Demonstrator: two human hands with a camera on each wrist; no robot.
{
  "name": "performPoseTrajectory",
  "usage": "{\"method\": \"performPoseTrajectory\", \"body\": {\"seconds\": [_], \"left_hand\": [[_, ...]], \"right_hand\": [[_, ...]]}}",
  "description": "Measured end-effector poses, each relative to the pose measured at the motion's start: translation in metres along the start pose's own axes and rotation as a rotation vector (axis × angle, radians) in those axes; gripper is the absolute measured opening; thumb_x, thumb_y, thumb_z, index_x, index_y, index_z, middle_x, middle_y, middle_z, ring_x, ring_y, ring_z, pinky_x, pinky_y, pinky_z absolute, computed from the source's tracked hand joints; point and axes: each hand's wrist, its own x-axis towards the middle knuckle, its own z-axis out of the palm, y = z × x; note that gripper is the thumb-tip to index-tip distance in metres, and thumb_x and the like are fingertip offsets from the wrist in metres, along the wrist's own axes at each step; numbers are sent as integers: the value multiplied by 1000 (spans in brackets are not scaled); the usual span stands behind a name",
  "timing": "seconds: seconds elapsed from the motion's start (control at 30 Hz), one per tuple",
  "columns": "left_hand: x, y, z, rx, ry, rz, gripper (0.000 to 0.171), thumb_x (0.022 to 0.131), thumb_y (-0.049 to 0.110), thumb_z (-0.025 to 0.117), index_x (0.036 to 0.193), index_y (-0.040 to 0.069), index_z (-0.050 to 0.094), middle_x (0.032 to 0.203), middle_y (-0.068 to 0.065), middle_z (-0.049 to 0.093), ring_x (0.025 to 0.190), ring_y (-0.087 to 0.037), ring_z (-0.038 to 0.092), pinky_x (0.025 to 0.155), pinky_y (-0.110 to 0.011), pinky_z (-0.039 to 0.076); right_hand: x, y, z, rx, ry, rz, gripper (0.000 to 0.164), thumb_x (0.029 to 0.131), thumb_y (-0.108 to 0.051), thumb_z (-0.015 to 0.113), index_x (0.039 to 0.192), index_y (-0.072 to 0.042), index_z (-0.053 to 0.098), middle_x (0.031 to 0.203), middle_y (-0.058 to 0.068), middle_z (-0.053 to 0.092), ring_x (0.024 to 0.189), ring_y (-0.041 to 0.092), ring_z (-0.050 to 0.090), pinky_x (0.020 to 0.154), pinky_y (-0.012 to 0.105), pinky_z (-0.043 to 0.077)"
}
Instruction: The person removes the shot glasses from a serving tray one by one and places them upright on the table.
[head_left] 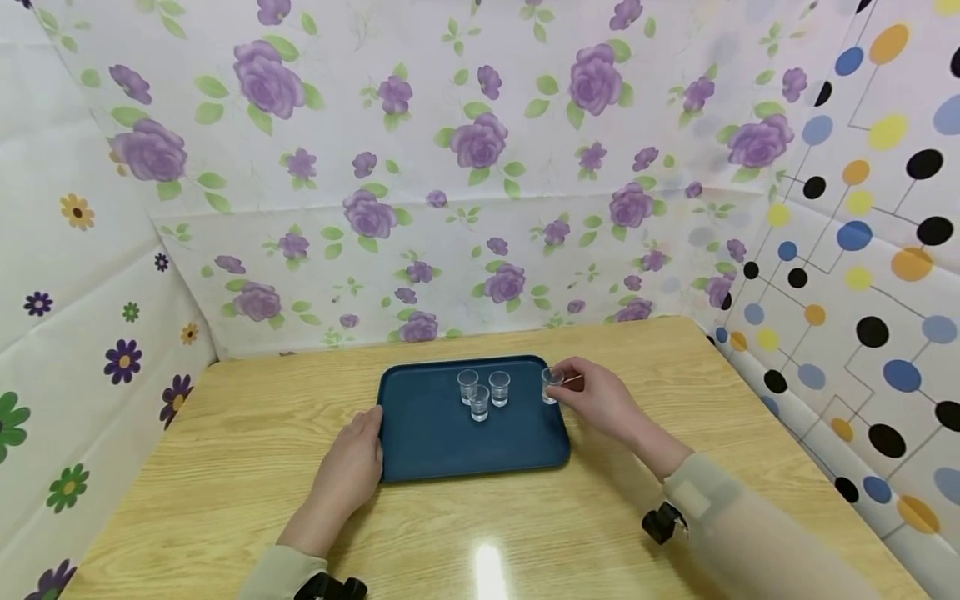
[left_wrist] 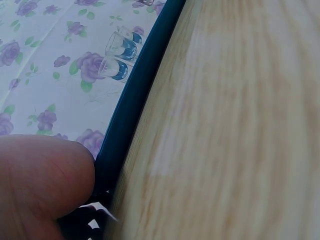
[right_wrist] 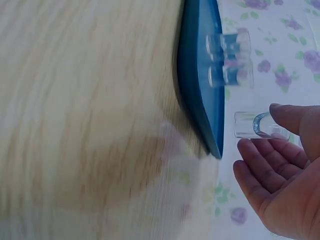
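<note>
My right hand [head_left: 596, 398] pinches a small clear shot glass [right_wrist: 247, 125] between thumb and fingers, over the right end of the dark blue tray [head_left: 420, 450]. In the right wrist view this glass shows beyond the tray's corner, its rim end partly behind the thumb. Three more shot glasses, a front one [head_left: 479, 405], a back left one [head_left: 467, 382] and a back right one [head_left: 499, 385], stand upright in a cluster right of the tray's middle. My left hand [head_left: 352, 458] holds the tray's left rim, its thumb [left_wrist: 60, 172] against the edge in the left wrist view.
The tray lies on a light wood-grain table [head_left: 247, 442]. A flowered cloth [head_left: 442, 217] hangs behind the table, with a dotted cloth [head_left: 847, 275] on the right and another patterned cloth [head_left: 82, 275] on the left. Black wrist cameras [head_left: 663, 523] sit at both cuffs.
</note>
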Motion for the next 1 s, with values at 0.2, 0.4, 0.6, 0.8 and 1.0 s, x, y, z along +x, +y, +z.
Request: {"method": "performPoseTrajectory", "body": {"seconds": [0.2, 0.4, 0.6, 0.8, 1.0], "left_hand": [[0, -2, 0, 11, 4, -1, 51, 113, -1, 52, 160, -16, 43, 163, -33, 49, 155, -51, 41, 130, -64, 35], [0, -2, 1, 6, -7, -1, 51, 113, -1, 52, 161, -16, 43, 163, -33, 48, 155, -52, 41, 130, -65, 34], [0, 0, 0, -6, -9, -6, 52, 113, 0, 51, 161, -16, 42, 164, -33, 47, 156, -52, 39, 130, -65, 34], [1, -1, 0, 0, -20, -8, 52, 114, 1, 50, 163, -15, 40, 165, -33, 46, 157, -51, 38, 131, -64, 33], [0, -2, 0, 5, -27, -15, 52, 114, 2, 49, 163, -14, 40, 165, -32, 46, 157, -51, 38, 131, -64, 32]], "right_hand": [[7, 15, -15, -6, 25, 8, 36, 108, -31, 76, 136, -8, 70, 129, 10, 74, 119, 31, 73, 97, 50, 64], [15, 32, -29, -28, 70, 35, 40, 110, -33, 73, 139, -6, 69, 132, 16, 72, 123, 36, 70, 101, 54, 63], [19, 49, -38, -31, 89, 72, 43, 111, -34, 71, 140, -3, 67, 134, 18, 69, 125, 39, 67, 100, 56, 62], [23, 65, -43, -15, 101, 120, 40, 112, -36, 70, 137, -5, 66, 137, 19, 67, 129, 40, 65, 103, 57, 60], [26, 75, -45, -10, 92, 134, 45, 112, -37, 69, 140, -3, 64, 138, 20, 66, 128, 41, 65, 103, 57, 60]]}}
